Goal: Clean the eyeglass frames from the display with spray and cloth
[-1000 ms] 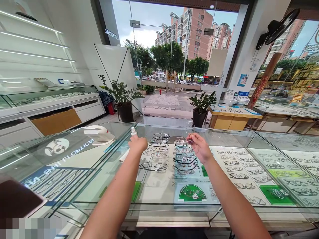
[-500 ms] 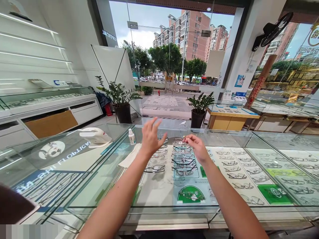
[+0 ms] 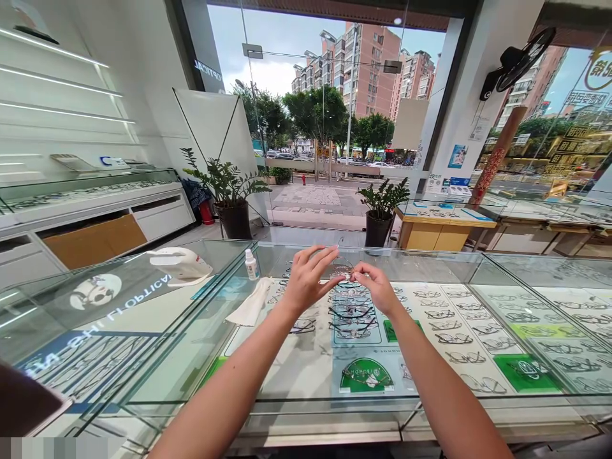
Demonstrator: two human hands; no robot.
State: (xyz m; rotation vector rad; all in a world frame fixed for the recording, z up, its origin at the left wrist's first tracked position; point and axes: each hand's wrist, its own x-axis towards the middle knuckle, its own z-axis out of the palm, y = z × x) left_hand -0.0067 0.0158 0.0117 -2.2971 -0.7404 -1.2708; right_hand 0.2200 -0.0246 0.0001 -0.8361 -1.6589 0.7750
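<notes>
Pinched between the thumb and fingers of my right hand (image 3: 375, 285) is a pair of thin-rimmed eyeglasses (image 3: 346, 260), held above the glass counter. My left hand (image 3: 310, 277) is beside them, its fingers stretched out and its thumb apart. Its fingertips reach the eyeglasses' raised temple; whether they touch it I cannot tell. Under my hands, a column of eyeglass frames (image 3: 352, 312) lies in the display. A white cloth (image 3: 249, 302) and a small white spray bottle (image 3: 251, 264) are left of my left hand.
The glass counter (image 3: 335, 400) runs across in front of me, with more rows of frames at the right. A white device (image 3: 180, 264) stands on its left part. Beyond it are two potted plants (image 3: 234, 220) and a glass door front.
My left hand has moved right and slightly down, from apart to right beside the eyeglasses. My right hand stays nearly in place, still holding them, and a temple now shows pointing up.
</notes>
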